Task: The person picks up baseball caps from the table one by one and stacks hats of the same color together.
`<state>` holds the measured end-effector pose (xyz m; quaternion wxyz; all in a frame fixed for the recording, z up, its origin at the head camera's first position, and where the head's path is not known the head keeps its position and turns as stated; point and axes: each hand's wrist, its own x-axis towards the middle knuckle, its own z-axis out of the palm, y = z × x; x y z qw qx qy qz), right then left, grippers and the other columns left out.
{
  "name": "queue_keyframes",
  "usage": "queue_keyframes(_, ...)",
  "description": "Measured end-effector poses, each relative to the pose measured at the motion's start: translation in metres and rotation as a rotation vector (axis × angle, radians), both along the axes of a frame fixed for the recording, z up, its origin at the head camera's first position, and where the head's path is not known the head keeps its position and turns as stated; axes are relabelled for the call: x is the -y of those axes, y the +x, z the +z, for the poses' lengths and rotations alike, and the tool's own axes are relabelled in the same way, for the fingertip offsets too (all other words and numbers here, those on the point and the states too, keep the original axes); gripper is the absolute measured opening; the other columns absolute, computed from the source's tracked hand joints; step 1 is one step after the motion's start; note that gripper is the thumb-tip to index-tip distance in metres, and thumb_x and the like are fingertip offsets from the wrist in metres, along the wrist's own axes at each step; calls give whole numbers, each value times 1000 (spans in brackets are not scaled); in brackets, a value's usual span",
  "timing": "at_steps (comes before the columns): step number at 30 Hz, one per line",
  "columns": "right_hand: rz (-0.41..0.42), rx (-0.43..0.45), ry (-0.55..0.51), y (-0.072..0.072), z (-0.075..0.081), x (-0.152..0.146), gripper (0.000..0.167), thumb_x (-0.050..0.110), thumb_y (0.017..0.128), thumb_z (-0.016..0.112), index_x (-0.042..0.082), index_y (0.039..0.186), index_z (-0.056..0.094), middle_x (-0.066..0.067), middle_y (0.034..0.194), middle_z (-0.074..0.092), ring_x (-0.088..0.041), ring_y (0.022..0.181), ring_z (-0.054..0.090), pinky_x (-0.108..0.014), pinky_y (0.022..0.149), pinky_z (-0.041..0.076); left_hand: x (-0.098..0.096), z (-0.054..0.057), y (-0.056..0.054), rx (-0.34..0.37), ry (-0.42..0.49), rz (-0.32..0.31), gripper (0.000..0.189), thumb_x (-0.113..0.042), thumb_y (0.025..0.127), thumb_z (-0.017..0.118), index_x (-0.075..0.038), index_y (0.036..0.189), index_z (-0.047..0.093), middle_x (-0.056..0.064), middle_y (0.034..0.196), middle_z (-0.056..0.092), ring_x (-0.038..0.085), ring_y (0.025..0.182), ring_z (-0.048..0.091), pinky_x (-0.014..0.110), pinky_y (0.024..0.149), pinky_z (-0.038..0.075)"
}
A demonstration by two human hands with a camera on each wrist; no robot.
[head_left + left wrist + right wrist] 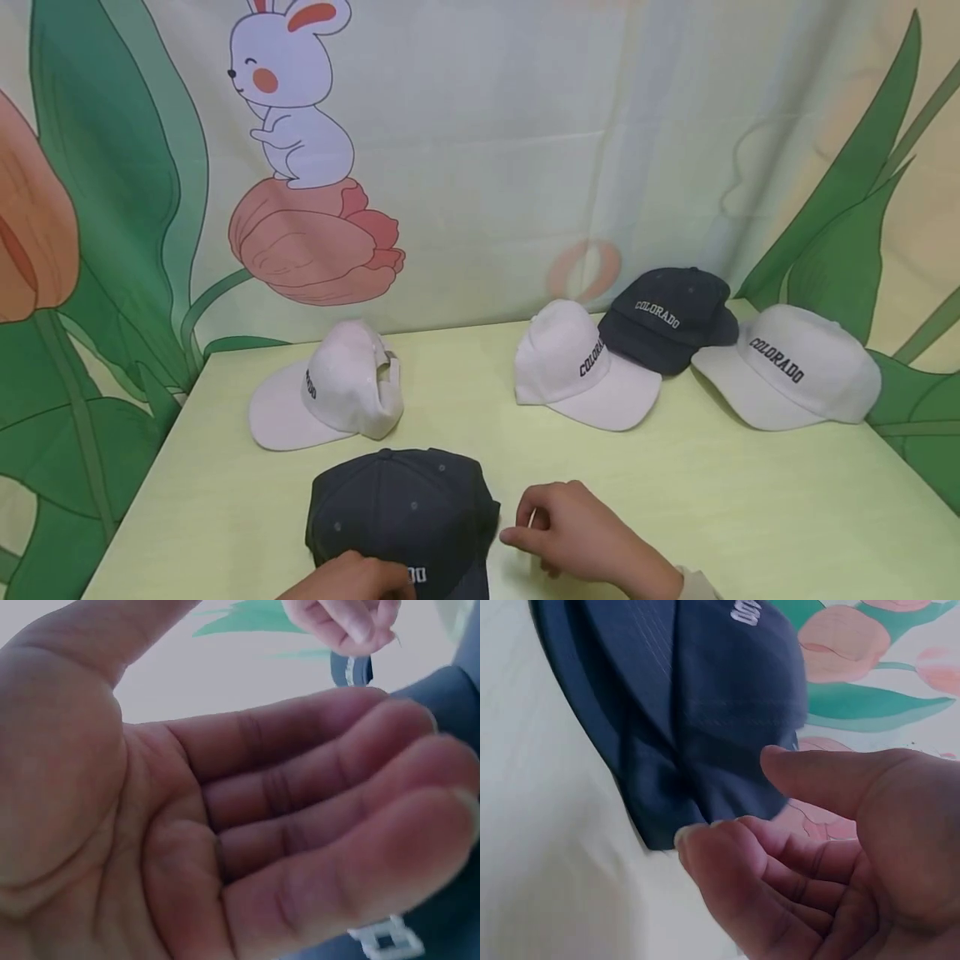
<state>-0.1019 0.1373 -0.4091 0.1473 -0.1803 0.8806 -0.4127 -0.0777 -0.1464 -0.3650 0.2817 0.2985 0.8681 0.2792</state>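
A navy baseball cap (397,508) sits at the front of the table, crown up, with white lettering on its front panel. My left hand (352,579) is at the cap's front left and covers part of the lettering. In the left wrist view its fingers (300,787) are nearly straight, with the cap behind them. To the right of the cap is my right hand (570,533), its fingers loosely bent with nothing between them. From the right wrist, the thumb (817,769) and fingertips overlap the edge of the navy cap.
Toward the back left of the pale yellow table (450,383) lies a white cap (337,383). At the back right are a white cap (558,350), a second navy cap (671,308) and another white cap (817,358), close together. A printed cloth (480,167) hangs behind.
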Motion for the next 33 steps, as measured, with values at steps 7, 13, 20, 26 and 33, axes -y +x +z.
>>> queue_keyframes(7,-42,-11,-11,-3,8,-14,23,39,88,68,19,78,62,4,53,59,-11,43,60,-25,52,46,-24,14,-4,-51,-41,-86,26,-23,83,74,-10,105,69,-13,72,60,-5,63,49,18,63,46)
queue_keyframes(13,-59,-31,-15,-5,12,-22,21,38,89,67,19,80,64,3,55,61,-11,44,60,-25,55,48,-45,29,-5,-43,-35,14,41,-37,82,75,-9,111,67,-11,71,59,-1,62,52,21,61,47)
queue_keyframes(20,-104,-43,6,-7,14,-33,25,42,89,67,19,80,63,4,55,60,-12,45,60,-27,53,48,-68,39,-10,-89,-18,161,51,-57,81,69,-12,106,68,-9,69,59,6,62,54,26,59,46)
queue_keyframes(26,-159,-45,7,-11,16,-44,27,42,88,67,16,81,64,1,55,59,-14,45,60,-29,50,48,-85,38,-15,-198,21,206,56,-60,83,65,-11,109,68,-10,68,59,4,63,54,27,61,46)
queue_keyframes(33,-221,-51,0,-16,14,-55,26,40,88,68,15,82,65,1,56,59,-15,45,60,-30,51,48,-105,37,-20,-290,35,286,58,-58,84,65,-6,112,66,-11,64,58,3,60,53,25,61,45)
